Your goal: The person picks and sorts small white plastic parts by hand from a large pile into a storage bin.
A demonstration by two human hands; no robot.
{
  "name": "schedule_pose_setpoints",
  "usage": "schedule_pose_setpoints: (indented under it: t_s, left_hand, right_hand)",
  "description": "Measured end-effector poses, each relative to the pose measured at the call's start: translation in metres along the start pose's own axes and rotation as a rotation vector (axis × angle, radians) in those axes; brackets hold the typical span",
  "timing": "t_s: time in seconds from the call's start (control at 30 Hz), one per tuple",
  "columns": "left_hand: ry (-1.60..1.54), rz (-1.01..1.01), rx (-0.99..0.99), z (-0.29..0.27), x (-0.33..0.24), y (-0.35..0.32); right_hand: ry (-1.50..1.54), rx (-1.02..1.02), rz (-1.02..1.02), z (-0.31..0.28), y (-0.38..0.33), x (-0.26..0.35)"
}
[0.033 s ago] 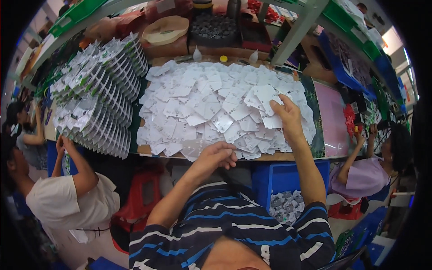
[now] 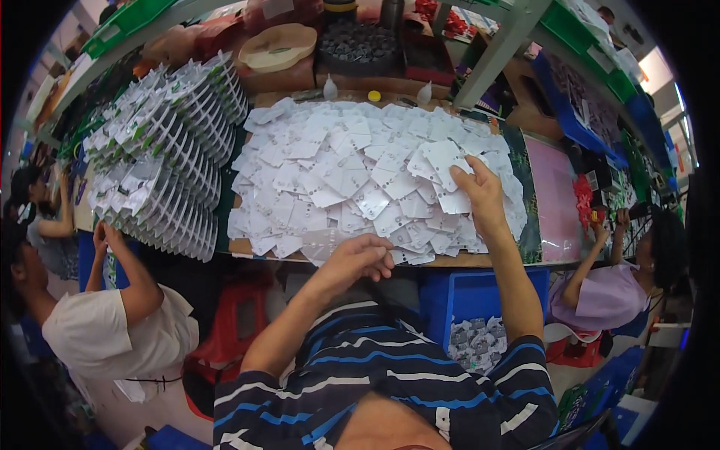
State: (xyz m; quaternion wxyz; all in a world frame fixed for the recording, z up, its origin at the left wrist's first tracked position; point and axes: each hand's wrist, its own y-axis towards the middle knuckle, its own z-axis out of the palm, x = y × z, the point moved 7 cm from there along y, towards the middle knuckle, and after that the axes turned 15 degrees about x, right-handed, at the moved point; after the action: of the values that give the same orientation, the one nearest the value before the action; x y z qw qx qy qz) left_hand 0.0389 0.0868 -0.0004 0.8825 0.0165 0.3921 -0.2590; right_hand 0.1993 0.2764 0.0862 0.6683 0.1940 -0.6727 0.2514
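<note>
A broad heap of thin white square plates (image 2: 330, 161) with small holes covers the table in front of me. My right hand (image 2: 482, 196) is at the heap's right side, thumb and forefinger closed on the edge of a white plate (image 2: 441, 159). By the table's front edge is my left hand (image 2: 355, 259), its fingers loosely curled together and nothing visible in them. Beside its wrist a translucent perforated piece (image 2: 319, 241) lies at the heap's near edge. The palm of the left hand is hidden.
Tall stacks of white ribbed parts (image 2: 161, 161) stand at left. Behind the heap are a cream tray (image 2: 277, 48), a tub of dark pieces (image 2: 356, 46) and a yellow cap (image 2: 374, 96). A blue crate (image 2: 442, 300) sits below right. Co-workers sit on both sides.
</note>
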Motion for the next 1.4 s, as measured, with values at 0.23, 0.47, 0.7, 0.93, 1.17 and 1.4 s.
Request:
schedule_pose_setpoints:
  t_s: [0.23,0.47,0.7,0.93,1.17,1.4]
  left_hand:
    - [0.033,-0.152,0.324,0.001,-0.016,-0.014]
    - [0.062,-0.188,0.442,0.004,-0.013,-0.017]
    - [0.137,-0.254,0.59,0.008,-0.006,-0.028]
    - [0.124,-0.366,0.554,-0.001,0.021,-0.049]
    - [-0.069,-0.261,0.252,-0.016,0.037,-0.065]
    - [-0.281,-0.098,-0.008,-0.031,0.042,-0.08]
  right_hand:
    - [-0.073,-0.01,0.008,0.005,0.017,0.0]
    - [-0.23,0.009,0.188,0.003,0.012,0.015]
    - [-0.279,-0.028,0.3,0.0,0.005,0.018]
    - [-0.185,0.013,0.436,-0.009,0.008,-0.002]
    - [-0.11,0.103,0.511,-0.009,-0.004,0.012]
    - [0.095,0.135,0.532,-0.021,-0.007,-0.01]
